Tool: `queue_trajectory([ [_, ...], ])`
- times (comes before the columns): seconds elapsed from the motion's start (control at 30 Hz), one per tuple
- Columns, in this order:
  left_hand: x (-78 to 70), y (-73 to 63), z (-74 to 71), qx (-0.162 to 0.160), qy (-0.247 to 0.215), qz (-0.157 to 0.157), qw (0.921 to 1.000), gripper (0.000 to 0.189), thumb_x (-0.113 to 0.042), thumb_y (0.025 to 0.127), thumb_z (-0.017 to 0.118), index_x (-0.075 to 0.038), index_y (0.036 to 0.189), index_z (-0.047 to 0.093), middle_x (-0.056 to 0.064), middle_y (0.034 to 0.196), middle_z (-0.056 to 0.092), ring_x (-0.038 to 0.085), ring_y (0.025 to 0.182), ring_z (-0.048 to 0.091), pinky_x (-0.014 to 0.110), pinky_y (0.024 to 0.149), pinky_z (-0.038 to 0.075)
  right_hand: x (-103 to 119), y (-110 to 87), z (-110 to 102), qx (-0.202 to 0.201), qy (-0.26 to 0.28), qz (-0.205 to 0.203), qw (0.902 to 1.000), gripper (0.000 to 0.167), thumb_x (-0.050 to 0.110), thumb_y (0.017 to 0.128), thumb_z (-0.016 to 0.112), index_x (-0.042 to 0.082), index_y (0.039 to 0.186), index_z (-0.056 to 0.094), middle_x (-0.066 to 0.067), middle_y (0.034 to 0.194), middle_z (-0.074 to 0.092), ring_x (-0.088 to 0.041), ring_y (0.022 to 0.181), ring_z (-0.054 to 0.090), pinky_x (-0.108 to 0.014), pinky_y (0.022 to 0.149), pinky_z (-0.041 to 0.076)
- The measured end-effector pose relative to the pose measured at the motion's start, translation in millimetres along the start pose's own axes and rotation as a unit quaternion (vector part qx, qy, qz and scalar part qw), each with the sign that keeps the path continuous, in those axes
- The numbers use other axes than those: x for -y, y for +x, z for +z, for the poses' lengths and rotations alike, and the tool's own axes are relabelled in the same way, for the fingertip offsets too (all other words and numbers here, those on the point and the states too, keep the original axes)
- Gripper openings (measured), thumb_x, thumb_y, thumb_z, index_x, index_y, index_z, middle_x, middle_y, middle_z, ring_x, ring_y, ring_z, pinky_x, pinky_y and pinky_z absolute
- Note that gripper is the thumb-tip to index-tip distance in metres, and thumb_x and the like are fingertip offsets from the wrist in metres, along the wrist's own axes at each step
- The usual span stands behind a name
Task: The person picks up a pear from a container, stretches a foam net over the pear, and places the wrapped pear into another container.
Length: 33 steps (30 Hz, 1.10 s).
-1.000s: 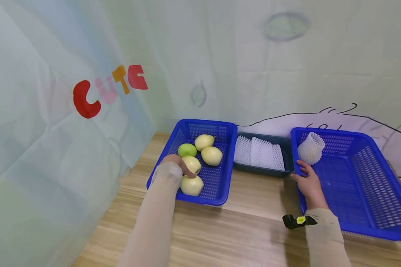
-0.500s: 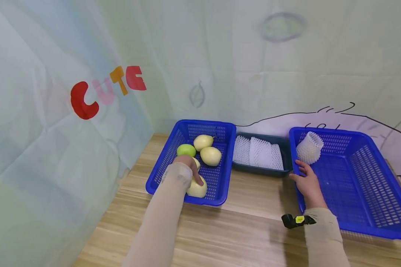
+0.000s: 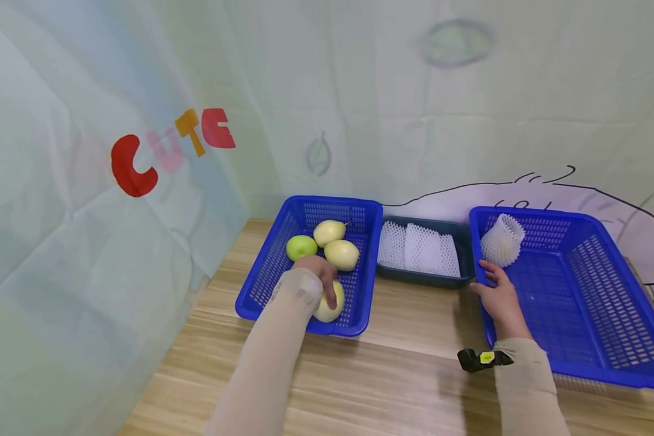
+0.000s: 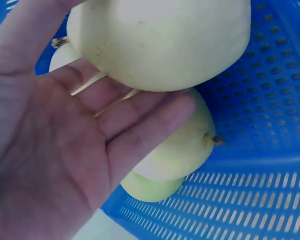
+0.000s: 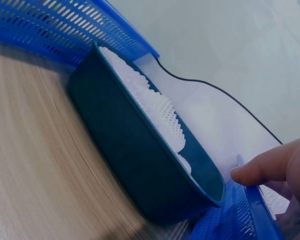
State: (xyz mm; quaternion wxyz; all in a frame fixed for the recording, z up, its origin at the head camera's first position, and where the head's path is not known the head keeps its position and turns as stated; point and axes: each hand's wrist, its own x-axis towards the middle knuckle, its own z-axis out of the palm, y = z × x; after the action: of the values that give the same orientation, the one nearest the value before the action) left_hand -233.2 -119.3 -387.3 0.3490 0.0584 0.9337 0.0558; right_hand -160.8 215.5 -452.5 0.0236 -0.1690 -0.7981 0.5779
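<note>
My left hand (image 3: pixel 316 270) reaches into the left blue basket (image 3: pixel 364 303) and holds a pale yellow pear (image 3: pixel 335 306) near its front wall. In the left wrist view that pear (image 4: pixel 165 45) lies between thumb and slightly bent fingers; another pear (image 4: pixel 182 150) shows behind the fingertips. Two more pale pears (image 3: pixel 342 255) and a green fruit (image 3: pixel 301 247) sit farther back in the basket. At the right, my right hand (image 3: pixel 502 303) grips the left rim of a larger blue basket (image 3: pixel 561 303), thumb outside. Inside it, by the hand, stands a pear in a white foam net (image 3: pixel 503 241).
Between the baskets stands a dark green tray (image 3: pixel 414 277) with several flat white foam nets (image 3: pixel 422 248) in it. Wood-grain tabletop (image 3: pixel 392 387) runs in front. A printed cloth (image 3: pixel 387 91) hangs close behind the baskets and along the left.
Inside the left basket, my left hand has moved right, its pear shifting with it. The pear behind it has gone out of sight under the hand. My right hand keeps its hold on the rim.
</note>
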Motion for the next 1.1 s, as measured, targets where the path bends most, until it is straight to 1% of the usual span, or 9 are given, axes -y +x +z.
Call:
queue_trajectory([
  [0.17, 4.4, 5.3, 1.7, -0.009, -0.019, 0.033, 0.9992, 0.052, -0.034, 0.059, 0.085, -0.025, 0.102, 0.057, 0.001, 0.097, 0.055, 0.02, 0.089, 0.051, 0.037, 0.076, 0.045, 0, -0.9, 1, 0.008, 0.001, 0.004, 1.0, 0.057, -0.004, 0.086, 0.05, 0.0, 0.14, 0.031, -0.032, 0.138, 0.031, -0.042, 0.121, 0.036, -0.049, 0.094, 0.034],
  [0.3, 8.6, 8.9, -0.6, -0.023, -0.072, 0.095, 0.9926, 0.057, -0.028, 0.066, 0.082, -0.018, 0.113, 0.052, 0.003, 0.105, 0.053, 0.02, 0.093, 0.048, 0.034, 0.08, 0.042, 0, -1.2, 1, 0.012, -0.001, 0.01, 0.9999, 0.058, -0.003, 0.086, 0.05, 0.0, 0.14, 0.031, -0.031, 0.138, 0.031, -0.042, 0.122, 0.036, -0.05, 0.095, 0.034],
  [0.43, 9.5, 13.2, -5.9, -0.083, -0.125, 0.168, 0.9743, 0.062, -0.02, 0.07, 0.079, -0.007, 0.121, 0.045, 0.011, 0.117, 0.051, 0.022, 0.099, 0.049, 0.035, 0.088, 0.041, 1, -1.5, 0, 0.008, 0.003, 0.005, 0.9999, 0.058, -0.004, 0.086, 0.049, -0.001, 0.14, 0.03, -0.032, 0.138, 0.031, -0.043, 0.121, 0.035, -0.05, 0.095, 0.033],
  [0.53, 9.9, 16.7, -9.2, -0.145, -0.169, 0.203, 0.9536, 0.065, -0.017, 0.07, 0.078, -0.002, 0.124, 0.043, 0.016, 0.121, 0.05, 0.025, 0.1, 0.051, 0.036, 0.089, 0.042, 2, -1.5, 0, 0.008, 0.003, 0.002, 1.0, 0.058, -0.004, 0.086, 0.049, -0.001, 0.141, 0.03, -0.032, 0.138, 0.031, -0.043, 0.121, 0.035, -0.05, 0.096, 0.033],
  [0.63, 8.6, 17.7, -12.2, -0.197, -0.209, 0.22, 0.9322, 0.07, -0.016, 0.07, 0.078, 0.0, 0.127, 0.042, 0.017, 0.125, 0.048, 0.026, 0.104, 0.049, 0.037, 0.09, 0.042, 2, -0.8, -1, 0.008, 0.001, 0.002, 1.0, 0.058, -0.003, 0.086, 0.049, -0.001, 0.141, 0.03, -0.032, 0.138, 0.03, -0.043, 0.122, 0.035, -0.051, 0.096, 0.032],
  [0.73, 4.2, 15.7, -15.3, -0.229, -0.231, 0.227, 0.9179, 0.07, -0.017, 0.071, 0.079, -0.001, 0.128, 0.042, 0.015, 0.127, 0.047, 0.027, 0.111, 0.045, 0.039, 0.092, 0.041, 1, 0.3, -1, 0.006, 0.0, 0.0, 1.0, 0.058, -0.003, 0.085, 0.049, -0.001, 0.141, 0.03, -0.032, 0.138, 0.03, -0.044, 0.122, 0.034, -0.052, 0.096, 0.032],
  [0.8, -0.1, 12.8, -17.4, -0.242, -0.237, 0.229, 0.9125, 0.068, -0.02, 0.071, 0.079, -0.003, 0.127, 0.043, 0.013, 0.127, 0.047, 0.027, 0.114, 0.042, 0.04, 0.092, 0.04, 0, 1.3, -1, 0.004, -0.001, -0.002, 1.0, 0.059, -0.003, 0.085, 0.049, -0.001, 0.14, 0.03, -0.032, 0.138, 0.03, -0.044, 0.123, 0.034, -0.052, 0.097, 0.032],
  [0.93, -9.9, 7.4, -20.1, -0.254, -0.244, 0.226, 0.9081, 0.064, -0.024, 0.072, 0.079, -0.008, 0.124, 0.045, 0.009, 0.125, 0.048, 0.024, 0.113, 0.042, 0.039, 0.092, 0.04, 1, 1.4, -1, 0.003, -0.002, -0.002, 1.0, 0.058, -0.003, 0.085, 0.049, -0.001, 0.14, 0.031, -0.033, 0.138, 0.03, -0.044, 0.122, 0.034, -0.052, 0.097, 0.032],
  [1.1, -22.3, 3.3, -21.1, -0.262, -0.262, 0.243, 0.8968, 0.062, -0.023, 0.072, 0.078, -0.009, 0.123, 0.045, 0.008, 0.125, 0.047, 0.022, 0.111, 0.044, 0.037, 0.093, 0.04, 1, 0.0, 0, 0.007, -0.005, 0.002, 1.0, 0.058, -0.003, 0.086, 0.048, -0.001, 0.14, 0.03, -0.033, 0.138, 0.029, -0.044, 0.122, 0.035, -0.052, 0.096, 0.032],
])
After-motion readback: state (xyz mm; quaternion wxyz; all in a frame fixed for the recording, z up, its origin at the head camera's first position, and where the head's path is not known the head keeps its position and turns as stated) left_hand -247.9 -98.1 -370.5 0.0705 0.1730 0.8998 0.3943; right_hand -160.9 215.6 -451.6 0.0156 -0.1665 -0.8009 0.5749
